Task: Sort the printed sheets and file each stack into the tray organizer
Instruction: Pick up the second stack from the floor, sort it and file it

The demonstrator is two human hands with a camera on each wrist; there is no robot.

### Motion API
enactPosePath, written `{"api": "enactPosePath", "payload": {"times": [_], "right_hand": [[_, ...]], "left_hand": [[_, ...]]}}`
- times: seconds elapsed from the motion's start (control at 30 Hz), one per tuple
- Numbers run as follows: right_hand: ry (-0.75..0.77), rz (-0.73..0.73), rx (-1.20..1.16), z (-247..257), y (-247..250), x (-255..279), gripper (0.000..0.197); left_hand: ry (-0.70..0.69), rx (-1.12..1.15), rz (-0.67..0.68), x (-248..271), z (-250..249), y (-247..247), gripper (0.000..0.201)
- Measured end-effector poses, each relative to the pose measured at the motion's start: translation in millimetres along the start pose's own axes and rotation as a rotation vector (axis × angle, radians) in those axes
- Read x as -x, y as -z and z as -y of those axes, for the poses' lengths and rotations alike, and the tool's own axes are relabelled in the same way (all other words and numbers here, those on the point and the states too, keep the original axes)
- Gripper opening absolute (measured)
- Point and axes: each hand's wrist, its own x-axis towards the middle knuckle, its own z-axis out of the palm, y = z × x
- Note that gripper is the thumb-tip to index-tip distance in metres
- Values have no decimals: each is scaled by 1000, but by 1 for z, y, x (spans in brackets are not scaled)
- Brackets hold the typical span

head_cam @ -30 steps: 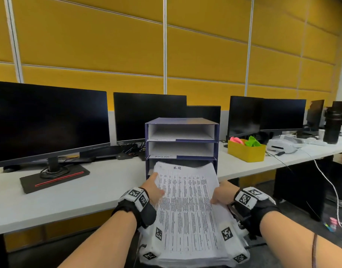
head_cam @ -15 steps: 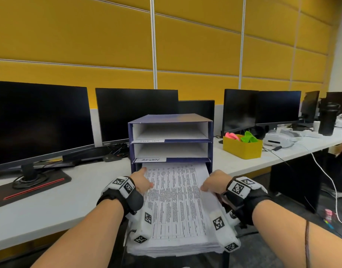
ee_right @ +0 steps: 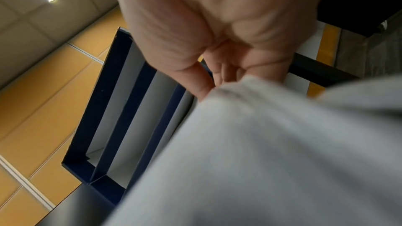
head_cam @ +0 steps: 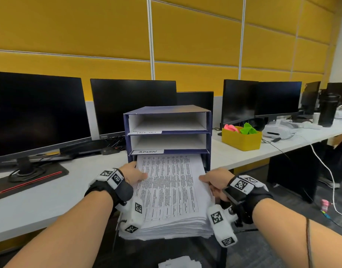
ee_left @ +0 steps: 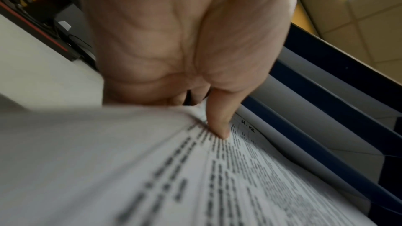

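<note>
A thick stack of printed sheets lies with its far end inside the bottom slot of the dark blue tray organizer on the white desk. My left hand grips the stack's left edge, thumb on top, fingers hidden beneath. On the opposite edge my right hand holds the stack the same way. The two upper slots look bare and white; the middle one carries a label reading ADMIN. The top sheet is marked H.R near its far end.
Black monitors stand along the back of the white desk. Right of the organizer sit a yellow box with pink and green cloths and a white headset. A white cable hangs off the desk's right part.
Both hands have pushed the stack forward, so its far end, marked H.R, has slid deeper into the bottom slot. The head view has moved closer to the organizer.
</note>
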Motion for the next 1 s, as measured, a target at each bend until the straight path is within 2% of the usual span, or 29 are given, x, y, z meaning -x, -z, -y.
{"api": "enactPosePath", "payload": {"times": [0.07,0.13,0.23,0.33,0.4,0.5,0.57,0.6,0.67,0.73,0.77,0.8,0.87,0.9,0.93,1.0], "right_hand": [[17,-21,25,-1,1,-13,20],[6,-58,73,3,3,-17,15],[-5,-74,124,15,5,-13,14],[-24,-75,325,29,0,2,29],[-11,-133,367,32,-1,12,36],[15,-63,147,19,-2,12,34],[-83,107,-71,5,2,16,51],[-118,200,-129,0,3,20,47],[-153,290,-147,-6,4,22,36],[-168,255,-98,-8,2,17,45],[-162,221,-57,-5,1,15,49],[-139,190,-36,-4,1,9,49],[-73,126,-32,0,-2,4,31],[-51,103,-51,3,-4,5,18],[-39,83,-62,5,-6,4,9],[-26,67,-71,9,-8,3,7]], "left_hand": [[-8,184,25,-4,18,-2,64],[-2,310,76,9,18,0,46],[55,279,209,35,11,12,34],[48,396,124,37,14,17,24],[41,450,2,34,19,10,30],[46,494,-99,27,25,4,27],[84,494,-130,19,22,4,18],[72,459,-159,16,21,2,16],[121,426,-148,14,15,3,24],[118,403,-205,11,16,5,36],[136,480,-192,7,18,6,32],[140,463,-170,3,22,6,29],[160,455,-30,6,33,8,61],[168,490,25,21,30,11,64],[184,493,84,35,27,13,51],[210,529,182,48,31,15,32]]}}
